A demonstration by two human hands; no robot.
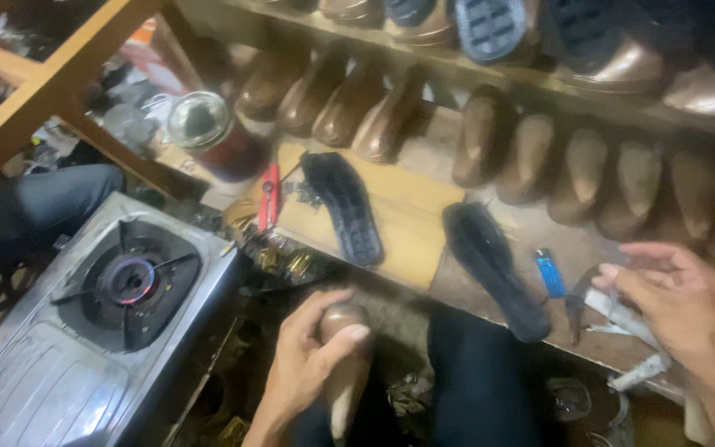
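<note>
My left hand (308,356) grips a brown shoe upper on its last (343,364), held upright between my knees. My right hand (679,302) hovers at the right over the wooden bench, fingers partly curled above a small white tool or tube (622,313); whether it grips anything is unclear. Two black soles lie on the bench: one (345,207) on a cardboard sheet, the other (494,269) nearer my right hand. A blue lighter (549,271) lies between that sole and my right hand.
A steel gas stove (84,331) with a lit burner (130,277) stands at the left. A round tin (213,132) and a red cutter (270,194) sit behind it. Rows of brown lasted shoes (490,132) fill the shelves. Another person's leg (35,207) is at far left.
</note>
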